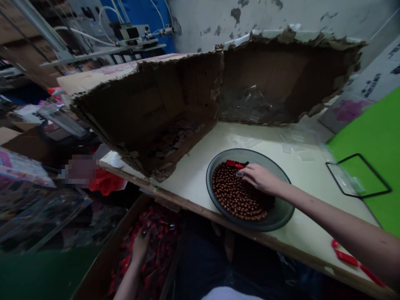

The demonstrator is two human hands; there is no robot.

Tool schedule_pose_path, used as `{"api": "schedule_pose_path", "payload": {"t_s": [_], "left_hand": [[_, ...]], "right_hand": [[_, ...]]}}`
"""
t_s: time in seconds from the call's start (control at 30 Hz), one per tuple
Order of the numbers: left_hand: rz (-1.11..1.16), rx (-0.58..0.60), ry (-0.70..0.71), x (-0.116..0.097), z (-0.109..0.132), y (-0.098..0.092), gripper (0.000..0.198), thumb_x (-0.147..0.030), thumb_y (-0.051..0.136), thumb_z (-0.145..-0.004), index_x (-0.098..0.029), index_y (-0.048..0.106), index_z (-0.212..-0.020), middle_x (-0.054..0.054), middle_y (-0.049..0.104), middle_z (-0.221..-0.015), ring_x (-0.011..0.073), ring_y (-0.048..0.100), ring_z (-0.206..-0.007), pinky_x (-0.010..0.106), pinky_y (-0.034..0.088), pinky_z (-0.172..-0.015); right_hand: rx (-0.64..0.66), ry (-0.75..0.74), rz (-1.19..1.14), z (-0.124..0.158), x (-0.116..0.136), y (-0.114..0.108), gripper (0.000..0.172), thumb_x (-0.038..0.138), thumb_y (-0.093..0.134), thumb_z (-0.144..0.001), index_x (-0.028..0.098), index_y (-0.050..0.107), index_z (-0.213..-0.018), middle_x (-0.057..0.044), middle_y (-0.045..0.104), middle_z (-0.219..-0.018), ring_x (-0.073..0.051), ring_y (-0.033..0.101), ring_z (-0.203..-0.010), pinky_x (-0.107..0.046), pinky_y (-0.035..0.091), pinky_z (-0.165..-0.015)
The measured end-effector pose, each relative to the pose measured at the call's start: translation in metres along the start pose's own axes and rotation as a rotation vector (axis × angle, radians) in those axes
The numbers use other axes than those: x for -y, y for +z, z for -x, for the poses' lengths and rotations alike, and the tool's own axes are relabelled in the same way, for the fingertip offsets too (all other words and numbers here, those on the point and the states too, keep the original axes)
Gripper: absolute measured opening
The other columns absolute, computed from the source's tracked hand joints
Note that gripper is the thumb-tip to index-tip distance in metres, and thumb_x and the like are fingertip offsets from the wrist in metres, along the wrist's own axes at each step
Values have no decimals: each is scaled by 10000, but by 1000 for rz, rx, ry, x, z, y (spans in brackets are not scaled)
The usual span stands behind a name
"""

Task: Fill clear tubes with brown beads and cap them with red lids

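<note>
My right hand reaches into a round grey bowl of shiny brown beads. Its fingers are closed at the near end of a red plastic piece, which lies over the beads; a small clear part shows at the fingertips. Lower left, my left hand is down in a carton filled with red and clear plastic pieces. The fingers there are curled around something small and dark, too blurred to name.
A torn cardboard box stands open behind the bowl, with clear plastic pieces inside. Right of the bowl are a green panel, a black wire frame and a red plastic strip. The white table has a wooden front edge.
</note>
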State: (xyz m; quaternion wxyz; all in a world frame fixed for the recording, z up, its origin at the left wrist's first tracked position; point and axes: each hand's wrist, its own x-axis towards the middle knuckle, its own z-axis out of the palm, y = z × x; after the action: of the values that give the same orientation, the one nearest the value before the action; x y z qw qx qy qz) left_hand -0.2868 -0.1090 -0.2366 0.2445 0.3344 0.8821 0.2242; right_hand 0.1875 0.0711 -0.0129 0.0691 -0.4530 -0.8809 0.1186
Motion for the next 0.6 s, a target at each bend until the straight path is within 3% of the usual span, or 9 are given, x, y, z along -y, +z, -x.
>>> {"api": "schedule_pose_path", "payload": {"t_s": [0.13, 0.27, 0.33, 0.47, 0.6], "left_hand": [[137, 24, 73, -23, 4, 4, 559, -429, 491, -774, -136, 541, -1247, 135, 683, -1078, 279, 641, -998, 364, 485, -866], [289, 20, 158, -47, 10, 4, 554, -446, 526, -765, -134, 570, -1220, 134, 674, -1109, 275, 625, -1028, 373, 456, -924], [330, 10, 174, -51, 14, 3, 526, -435, 544, -756, -127, 601, -1178, 137, 677, -1103, 275, 622, -1036, 375, 448, -940], [380, -27, 118, -36, 18, -4, 475, -362, 567, -750, -95, 623, -1140, 151, 686, -1076, 260, 631, -1014, 361, 459, -925], [350, -113, -36, 6, 18, -22, 411, -311, 567, -757, -104, 647, -1103, 139, 681, -1094, 237, 628, -1009, 335, 460, -921]], "right_hand": [[-5, 182, -71, 19, -5, -7, 492, 280, 487, -866, 186, 407, -1342, -109, 664, -998, -254, 635, -894, -393, 501, -808], [-48, 144, -112, 27, -6, -3, 319, 321, 492, -862, 240, 594, -1153, -103, 622, -1066, -237, 627, -929, -388, 497, -849], [-15, 151, -158, 28, -7, 1, 334, 376, 536, -837, 227, 622, -1122, -113, 601, -1125, -240, 626, -946, -392, 502, -860], [63, 108, -172, 28, -7, 10, 517, 356, 658, -717, 160, 592, -1191, -161, 551, -1250, -300, 571, -1097, -438, 458, -959], [113, 23, -166, 27, -10, 19, 338, 371, 636, -756, 211, 687, -1049, -135, 656, -1080, -287, 624, -960, -430, 486, -848]]}}
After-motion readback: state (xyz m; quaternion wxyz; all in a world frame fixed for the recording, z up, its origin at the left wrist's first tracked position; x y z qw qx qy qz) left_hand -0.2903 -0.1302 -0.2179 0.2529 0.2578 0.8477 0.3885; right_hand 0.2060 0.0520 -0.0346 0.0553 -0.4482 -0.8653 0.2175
